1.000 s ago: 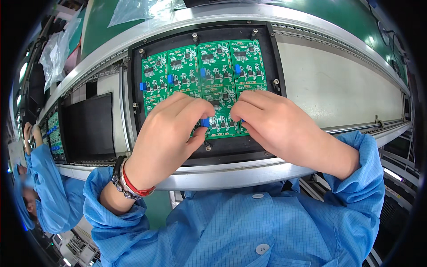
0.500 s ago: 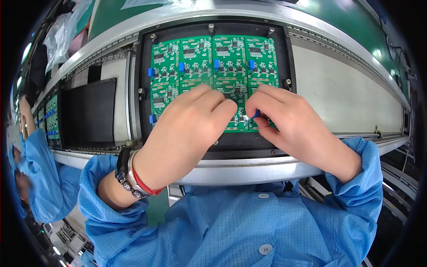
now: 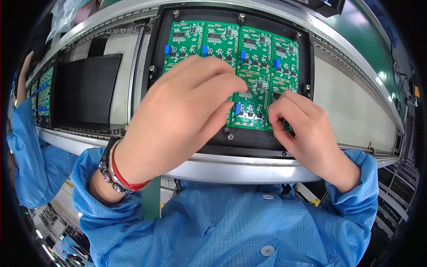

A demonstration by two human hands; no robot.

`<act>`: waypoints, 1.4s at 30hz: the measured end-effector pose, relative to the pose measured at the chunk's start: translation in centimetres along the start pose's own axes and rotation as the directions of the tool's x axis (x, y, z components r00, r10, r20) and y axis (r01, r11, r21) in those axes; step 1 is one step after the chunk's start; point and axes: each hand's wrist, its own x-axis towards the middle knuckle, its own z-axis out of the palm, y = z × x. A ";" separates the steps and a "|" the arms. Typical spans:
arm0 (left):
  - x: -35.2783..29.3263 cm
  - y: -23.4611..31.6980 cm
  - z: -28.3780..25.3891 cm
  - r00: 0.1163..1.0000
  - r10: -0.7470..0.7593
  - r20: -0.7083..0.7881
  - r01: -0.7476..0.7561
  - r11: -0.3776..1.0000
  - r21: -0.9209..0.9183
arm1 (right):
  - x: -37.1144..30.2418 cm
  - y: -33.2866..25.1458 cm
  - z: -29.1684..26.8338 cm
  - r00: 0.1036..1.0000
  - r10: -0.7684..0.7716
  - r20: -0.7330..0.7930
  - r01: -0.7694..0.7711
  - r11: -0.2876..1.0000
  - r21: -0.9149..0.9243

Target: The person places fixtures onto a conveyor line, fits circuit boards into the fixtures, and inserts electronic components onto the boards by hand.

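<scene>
Over the green rectangular circuit-board panel [image 3: 251,102] lying in the flat black tray [image 3: 251,145], let your left hand [image 3: 182,100], thumb and forefinger parted, clear the small blue box-shaped component [image 3: 238,108] just beside it, and press lightly with your curled right hand [image 3: 307,124], whose grip I cannot tell.

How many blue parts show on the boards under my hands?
5: four blue parts across the far row, one nearer, between left hand and right hand. More may be hidden.
</scene>
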 end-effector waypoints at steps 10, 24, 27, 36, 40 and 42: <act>-5.2 0.4 -6.1 0.948 -0.223 -0.228 0.264 0.950 0.168 | -1.0 4.0 -4.2 0.900 0.414 -0.134 -0.431 0.892 -0.134; -16.1 18.3 -7.2 0.626 -0.390 -0.675 0.699 0.665 0.265 | -2.5 7.1 -2.0 0.946 0.243 0.217 -0.315 0.851 0.421; -23.3 23.1 -9.0 0.252 -0.337 -0.907 0.901 0.424 0.093 | -3.4 9.0 -3.9 0.974 0.145 0.172 -0.215 0.826 0.521; -67.9 44.5 -8.4 -0.690 0.015 -0.723 0.469 -0.752 -0.463 | -4.0 11.3 -4.0 0.949 0.205 0.240 -0.296 0.844 0.448; -65.9 39.9 -7.9 -0.727 -0.001 -0.687 0.534 -0.630 -0.564 | -5.4 10.5 -5.7 0.961 0.236 0.144 -0.276 0.854 0.441; -65.7 40.6 -8.3 -0.733 0.019 -0.680 0.512 -0.643 -0.570 | -5.3 10.2 -5.2 0.965 0.219 0.145 -0.261 0.853 0.452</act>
